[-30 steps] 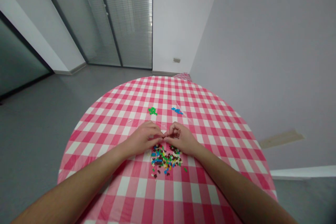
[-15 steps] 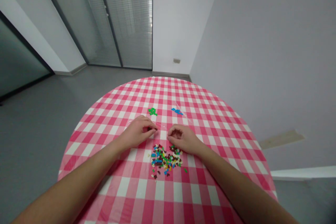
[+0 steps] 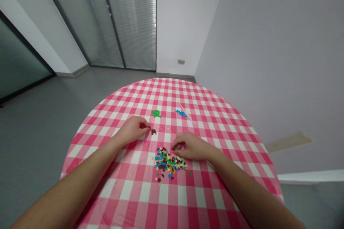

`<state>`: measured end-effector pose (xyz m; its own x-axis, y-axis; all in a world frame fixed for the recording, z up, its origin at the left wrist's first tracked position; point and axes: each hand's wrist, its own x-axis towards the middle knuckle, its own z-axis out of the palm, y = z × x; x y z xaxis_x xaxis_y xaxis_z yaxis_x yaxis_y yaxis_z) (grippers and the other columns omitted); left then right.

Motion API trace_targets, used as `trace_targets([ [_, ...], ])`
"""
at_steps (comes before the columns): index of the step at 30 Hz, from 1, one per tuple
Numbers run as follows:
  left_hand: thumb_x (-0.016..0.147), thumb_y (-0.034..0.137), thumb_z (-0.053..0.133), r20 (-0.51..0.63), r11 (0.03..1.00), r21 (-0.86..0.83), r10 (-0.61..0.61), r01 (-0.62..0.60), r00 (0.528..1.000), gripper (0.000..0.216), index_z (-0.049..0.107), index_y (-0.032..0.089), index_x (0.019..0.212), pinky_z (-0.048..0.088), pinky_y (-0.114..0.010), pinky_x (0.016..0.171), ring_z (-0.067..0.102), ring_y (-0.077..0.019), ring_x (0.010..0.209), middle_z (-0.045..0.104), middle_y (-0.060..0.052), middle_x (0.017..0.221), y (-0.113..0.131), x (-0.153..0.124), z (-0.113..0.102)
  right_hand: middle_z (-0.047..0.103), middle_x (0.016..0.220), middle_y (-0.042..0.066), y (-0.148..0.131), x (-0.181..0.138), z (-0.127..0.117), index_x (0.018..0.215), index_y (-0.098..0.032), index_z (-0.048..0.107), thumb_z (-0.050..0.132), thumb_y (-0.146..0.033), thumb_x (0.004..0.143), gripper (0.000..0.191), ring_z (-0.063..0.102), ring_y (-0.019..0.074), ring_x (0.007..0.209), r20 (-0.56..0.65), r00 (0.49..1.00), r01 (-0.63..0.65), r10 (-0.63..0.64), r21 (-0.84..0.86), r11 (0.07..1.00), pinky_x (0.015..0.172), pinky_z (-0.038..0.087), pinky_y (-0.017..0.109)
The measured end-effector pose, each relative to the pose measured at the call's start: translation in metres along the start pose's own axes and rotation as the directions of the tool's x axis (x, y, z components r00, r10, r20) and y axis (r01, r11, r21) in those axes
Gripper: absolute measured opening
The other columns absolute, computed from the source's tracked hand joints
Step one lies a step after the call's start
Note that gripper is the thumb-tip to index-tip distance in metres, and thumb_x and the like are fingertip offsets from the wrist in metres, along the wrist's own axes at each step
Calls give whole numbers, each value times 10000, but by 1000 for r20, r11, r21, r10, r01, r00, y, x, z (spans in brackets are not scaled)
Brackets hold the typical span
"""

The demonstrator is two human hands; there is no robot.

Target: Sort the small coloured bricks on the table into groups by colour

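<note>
My left hand point(image 3: 133, 128) is at the left of the table, thumb and fingers pinched at a small dark brown toy brick point(image 3: 149, 127). Just right of its fingertips lies a small group of dark brown bricks point(image 3: 153, 132) on the cloth. My right hand point(image 3: 191, 146) is curled at the upper right edge of a mixed pile of small toy bricks point(image 3: 168, 163), in brown, blue, green, white, yellow and red. Its thumb and index finger are close together; what lies between them, if anything, is too small to make out.
Farther back on the red-and-white checked tablecloth point(image 3: 172, 93) are a group of green bricks point(image 3: 156, 113) and a group of blue bricks point(image 3: 181, 113). A few loose pieces lie around the mixed pile. A wall point(image 3: 268, 61) stands to the right.
My left hand has drawn back to the left, and brown bricks now show on the cloth beside its fingertips. My right hand has come down slightly toward the pile.
</note>
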<state>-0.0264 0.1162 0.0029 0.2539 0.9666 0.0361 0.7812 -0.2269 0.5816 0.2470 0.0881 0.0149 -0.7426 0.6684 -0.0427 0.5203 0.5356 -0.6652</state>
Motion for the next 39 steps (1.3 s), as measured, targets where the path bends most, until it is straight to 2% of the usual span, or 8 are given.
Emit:
trace_targets([
  [5,730,238,567,51,999,-31,-21,23,999,190,746,195,777,445,-311,647,653,-211,727,746,-53,806,-3,0,1,730,837,46,1,0,4,856,-187,766,627,-108,739,198,624,149,733,-25,1000,-13,12,-24,1000,652,453,244],
  [14,741,297,588,67,999,-16,-34,35,997,162,712,196,711,424,-302,626,638,-201,702,731,-44,768,-4,0,-3,703,762,31,2,3,11,794,-181,744,615,-120,762,146,599,142,699,-100,995,-25,19,-60,998,627,422,239],
  [20,743,293,584,99,999,-33,-24,28,995,162,692,183,693,389,-293,594,595,-180,640,700,-53,710,-5,-1,2,720,776,39,5,2,6,798,-177,743,595,-111,791,162,614,137,673,-88,995,-51,53,29,998,604,426,234],
  [25,766,366,600,127,999,-31,-18,22,992,230,684,184,654,368,-298,579,556,-164,592,676,-48,664,-1,-2,3,724,768,43,3,1,3,787,-177,756,626,-125,785,141,622,136,666,-47,997,-54,55,20,998,597,429,232],
  [28,769,355,588,130,1000,-19,3,0,992,230,692,186,651,374,-302,586,551,-164,596,677,-50,665,4,-3,1,726,780,46,1,1,3,799,-174,758,638,-138,785,126,615,133,659,-40,997,-71,71,0,997,583,416,230],
  [33,776,274,536,115,999,-12,47,-46,992,223,721,189,686,416,-314,642,583,-177,651,713,-63,720,6,-3,-1,710,759,40,0,1,7,786,-174,746,652,-172,792,94,596,135,672,-78,994,-78,73,-69,995,591,394,237],
  [39,799,267,537,-33,999,-1,-34,34,999,217,732,194,741,440,-326,675,641,-217,747,743,-61,802,6,-2,-3,706,763,39,-5,3,9,784,-186,741,655,-214,810,94,599,150,709,-93,994,-76,64,-137,988,620,386,253],
])
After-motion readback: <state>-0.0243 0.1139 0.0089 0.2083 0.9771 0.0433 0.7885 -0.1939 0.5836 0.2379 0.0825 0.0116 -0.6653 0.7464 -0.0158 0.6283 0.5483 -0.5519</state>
